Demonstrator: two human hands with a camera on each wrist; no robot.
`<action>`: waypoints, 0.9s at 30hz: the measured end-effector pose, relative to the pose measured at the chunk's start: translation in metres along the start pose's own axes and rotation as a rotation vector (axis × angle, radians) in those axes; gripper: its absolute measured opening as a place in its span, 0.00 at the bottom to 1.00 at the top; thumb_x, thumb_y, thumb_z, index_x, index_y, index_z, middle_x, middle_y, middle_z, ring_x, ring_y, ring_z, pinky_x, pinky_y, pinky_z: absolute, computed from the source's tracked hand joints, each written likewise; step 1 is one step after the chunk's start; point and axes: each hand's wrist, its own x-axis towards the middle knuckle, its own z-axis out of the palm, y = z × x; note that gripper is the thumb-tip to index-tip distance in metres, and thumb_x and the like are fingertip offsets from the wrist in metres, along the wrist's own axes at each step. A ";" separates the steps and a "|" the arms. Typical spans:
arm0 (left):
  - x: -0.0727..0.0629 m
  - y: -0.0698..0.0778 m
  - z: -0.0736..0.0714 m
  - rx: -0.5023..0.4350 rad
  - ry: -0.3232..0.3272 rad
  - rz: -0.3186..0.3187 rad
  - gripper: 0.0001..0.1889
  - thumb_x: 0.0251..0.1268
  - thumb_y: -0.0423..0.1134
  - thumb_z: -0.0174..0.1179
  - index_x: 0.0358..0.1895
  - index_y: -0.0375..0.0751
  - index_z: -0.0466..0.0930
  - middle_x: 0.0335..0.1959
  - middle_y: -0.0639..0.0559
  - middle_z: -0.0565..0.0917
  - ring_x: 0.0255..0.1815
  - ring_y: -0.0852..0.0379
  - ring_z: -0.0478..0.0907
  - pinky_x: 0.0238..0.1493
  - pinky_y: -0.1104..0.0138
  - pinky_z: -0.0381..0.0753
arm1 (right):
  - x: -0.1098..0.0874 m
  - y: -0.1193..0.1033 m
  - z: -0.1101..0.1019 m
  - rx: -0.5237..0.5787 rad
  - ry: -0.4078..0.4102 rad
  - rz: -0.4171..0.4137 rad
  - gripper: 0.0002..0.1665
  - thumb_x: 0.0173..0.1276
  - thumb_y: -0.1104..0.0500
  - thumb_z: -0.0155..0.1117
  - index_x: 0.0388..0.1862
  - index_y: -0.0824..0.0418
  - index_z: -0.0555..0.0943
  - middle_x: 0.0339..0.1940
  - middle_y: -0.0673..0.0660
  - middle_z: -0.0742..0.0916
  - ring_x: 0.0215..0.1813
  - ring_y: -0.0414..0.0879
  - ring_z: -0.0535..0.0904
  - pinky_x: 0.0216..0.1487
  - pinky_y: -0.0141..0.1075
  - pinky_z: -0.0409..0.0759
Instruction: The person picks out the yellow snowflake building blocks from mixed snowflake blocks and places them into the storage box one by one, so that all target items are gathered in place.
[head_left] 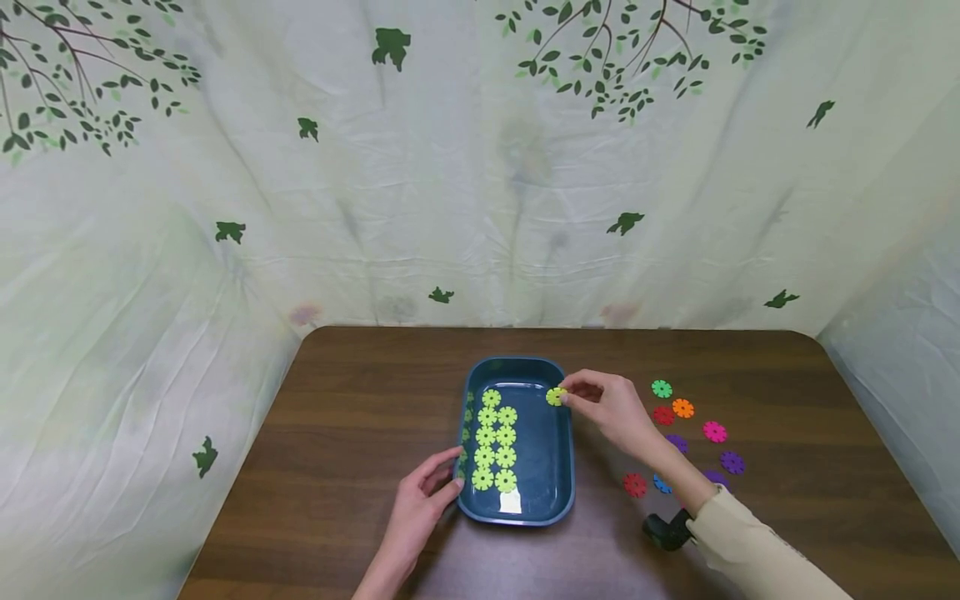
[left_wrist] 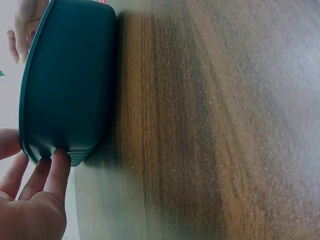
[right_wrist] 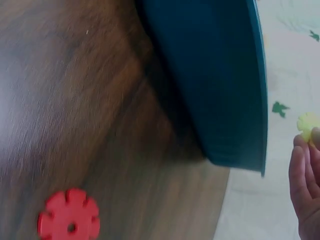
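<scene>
A yellow flower-shaped plastic disc [head_left: 554,397] is pinched between the thumb and fingers of my right hand [head_left: 611,407], over the right rim of a dark blue tray [head_left: 543,467]. The right wrist view shows this notched disc [right_wrist: 306,121] at the fingertips, above rim height. My left hand [head_left: 422,500] grips the tray's left side, thumb at the rim and fingers against the outer wall [left_wrist: 70,90]. Inside the tray, several matching yellow discs [head_left: 485,436] lie flat in two columns on the left half; the left column reaches one disc farther back.
Right of the tray, loose discs lie scattered on the brown wooden table [head_left: 337,417]: green [head_left: 662,389], orange [head_left: 683,408], pink [head_left: 715,432], purple [head_left: 732,462], red [head_left: 634,485] and blue [head_left: 662,483]. My right forearm passes over some. A leaf-printed curtain [head_left: 480,167] hangs behind.
</scene>
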 end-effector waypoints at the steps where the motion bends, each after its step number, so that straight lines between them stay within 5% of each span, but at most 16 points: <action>1: 0.000 0.000 0.000 -0.001 -0.001 -0.001 0.23 0.60 0.28 0.64 0.60 0.42 0.80 0.63 0.45 0.76 0.60 0.44 0.74 0.52 0.63 0.78 | 0.001 -0.001 0.003 0.002 -0.002 0.002 0.08 0.63 0.62 0.72 0.41 0.54 0.85 0.35 0.48 0.87 0.35 0.44 0.82 0.39 0.34 0.82; 12: 0.000 0.001 0.000 0.007 -0.004 -0.010 0.23 0.61 0.30 0.64 0.61 0.44 0.79 0.64 0.45 0.75 0.61 0.45 0.73 0.55 0.59 0.77 | 0.020 -0.005 0.037 0.010 -0.003 -0.023 0.11 0.63 0.63 0.72 0.44 0.55 0.85 0.34 0.47 0.85 0.35 0.41 0.81 0.39 0.34 0.83; 27: 0.001 0.000 0.000 0.003 -0.004 -0.006 0.23 0.60 0.29 0.64 0.61 0.43 0.79 0.64 0.45 0.75 0.61 0.45 0.73 0.53 0.63 0.77 | 0.056 0.002 0.060 -0.182 -0.172 -0.044 0.08 0.66 0.65 0.67 0.44 0.58 0.87 0.36 0.50 0.87 0.34 0.39 0.79 0.37 0.34 0.81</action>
